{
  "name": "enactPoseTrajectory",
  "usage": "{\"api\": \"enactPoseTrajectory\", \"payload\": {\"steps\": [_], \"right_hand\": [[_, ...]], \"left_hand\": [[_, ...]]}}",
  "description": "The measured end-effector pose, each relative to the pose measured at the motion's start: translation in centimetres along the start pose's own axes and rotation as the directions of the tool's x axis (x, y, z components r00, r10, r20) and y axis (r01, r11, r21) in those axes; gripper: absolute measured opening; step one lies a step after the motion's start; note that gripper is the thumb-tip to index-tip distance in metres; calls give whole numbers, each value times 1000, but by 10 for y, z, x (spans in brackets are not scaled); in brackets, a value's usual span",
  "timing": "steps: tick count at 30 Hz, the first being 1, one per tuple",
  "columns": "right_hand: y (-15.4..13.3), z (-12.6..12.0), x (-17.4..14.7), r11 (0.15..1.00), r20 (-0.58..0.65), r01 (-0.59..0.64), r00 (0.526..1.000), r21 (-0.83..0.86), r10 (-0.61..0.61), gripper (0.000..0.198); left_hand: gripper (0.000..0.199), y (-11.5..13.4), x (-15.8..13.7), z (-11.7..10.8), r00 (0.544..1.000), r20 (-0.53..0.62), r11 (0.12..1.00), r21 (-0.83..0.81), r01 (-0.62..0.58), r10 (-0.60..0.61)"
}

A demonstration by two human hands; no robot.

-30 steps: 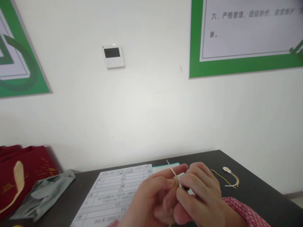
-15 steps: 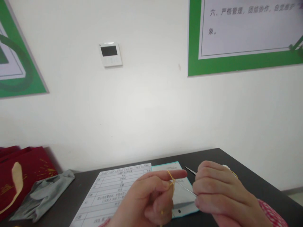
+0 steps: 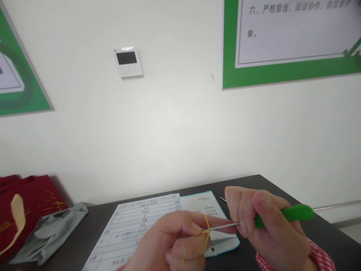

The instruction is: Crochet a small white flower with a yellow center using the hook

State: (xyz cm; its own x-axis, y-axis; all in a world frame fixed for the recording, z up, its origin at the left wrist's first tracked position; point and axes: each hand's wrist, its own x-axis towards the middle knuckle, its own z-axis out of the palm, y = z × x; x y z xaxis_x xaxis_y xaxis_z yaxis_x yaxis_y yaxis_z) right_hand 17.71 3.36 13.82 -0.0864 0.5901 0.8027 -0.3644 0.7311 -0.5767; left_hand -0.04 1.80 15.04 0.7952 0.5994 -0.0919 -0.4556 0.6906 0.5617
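Observation:
My right hand (image 3: 267,222) is closed around the green handle (image 3: 299,213) of a crochet hook, its thumb on top. The thin metal shaft (image 3: 225,226) points left and its tip meets yellow yarn (image 3: 207,226) at my left hand (image 3: 180,237). Thumb and fingers of the left hand pinch the yarn, while the index finger stretches right with a strand across it. Whether the tip is inside a loop is too small to tell. Under the hands lie a printed sheet (image 3: 132,222) and a white card with a turquoise edge (image 3: 197,199).
On the dark table (image 3: 251,182), a pointed metal tip (image 3: 222,199) shows behind my right hand. At left are a grey cloth-like piece (image 3: 56,229) and a red bag (image 3: 36,195) with a cream ribbon. The white wall carries a small panel (image 3: 128,62) and green-framed boards (image 3: 229,71).
My right hand has turned over, bringing the green handle into view. The hook's shaft now lies more level, along the left index finger. The view has shifted slightly.

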Motion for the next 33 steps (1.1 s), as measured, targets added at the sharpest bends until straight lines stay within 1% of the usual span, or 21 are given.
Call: {"api": "enactPoseTrajectory", "payload": {"steps": [4,6,8,10,12,15,18,21,22,23,24,26,28,29,31,33], "right_hand": [[1,2,3,994,-17,-69,997,84,71,51],[1,2,4,977,-36,-137,989,163,145,50],[2,4,6,938,-62,-234,964,258,257,49],[2,6,8,893,-88,-312,930,325,357,46],[2,9,9,875,-125,-350,904,336,410,45],[4,13,7,900,-198,-344,895,267,400,45],[10,15,1,944,-223,-301,919,135,325,46],[15,15,-4,971,-173,-237,956,18,237,47],[16,14,-4,971,-161,-239,958,14,238,47],[16,13,-3,964,-154,-265,951,32,266,48],[16,11,-1,948,-155,-310,936,69,317,49],[14,6,6,897,-154,-413,887,158,436,51],[11,1,14,842,-112,-495,843,215,525,52],[10,-1,16,822,-82,-525,830,223,552,52],[7,-5,19,800,-32,-564,813,206,581,53],[5,-7,19,808,-17,-569,816,155,578,54]], "left_hand": [[37,0,-2,1,1000,-8,1000,25,-15,15],[36,-1,-2,2,999,-24,999,44,-24,25],[35,-2,0,3,995,-67,994,83,-68,74],[33,-4,3,4,980,-124,980,144,-139,157],[29,-6,7,5,960,-159,959,201,-199,232],[23,-8,15,4,931,-181,935,225,-274,316],[27,-13,22,-1,922,-168,925,222,-310,349],[28,-19,27,-6,933,-143,931,210,-298,331],[29,-20,27,-7,936,-135,933,208,-294,325],[31,-21,26,-7,940,-130,935,207,-287,317],[34,-20,25,-7,947,-120,940,208,-269,298],[40,-18,22,-5,958,-123,949,215,-231,261],[43,-14,19,-2,962,-146,956,218,-195,230],[43,-13,18,-1,962,-154,957,223,-188,225],[42,-11,17,0,960,-165,954,236,-184,225],[43,-11,18,0,961,-166,951,253,-176,222]]}}
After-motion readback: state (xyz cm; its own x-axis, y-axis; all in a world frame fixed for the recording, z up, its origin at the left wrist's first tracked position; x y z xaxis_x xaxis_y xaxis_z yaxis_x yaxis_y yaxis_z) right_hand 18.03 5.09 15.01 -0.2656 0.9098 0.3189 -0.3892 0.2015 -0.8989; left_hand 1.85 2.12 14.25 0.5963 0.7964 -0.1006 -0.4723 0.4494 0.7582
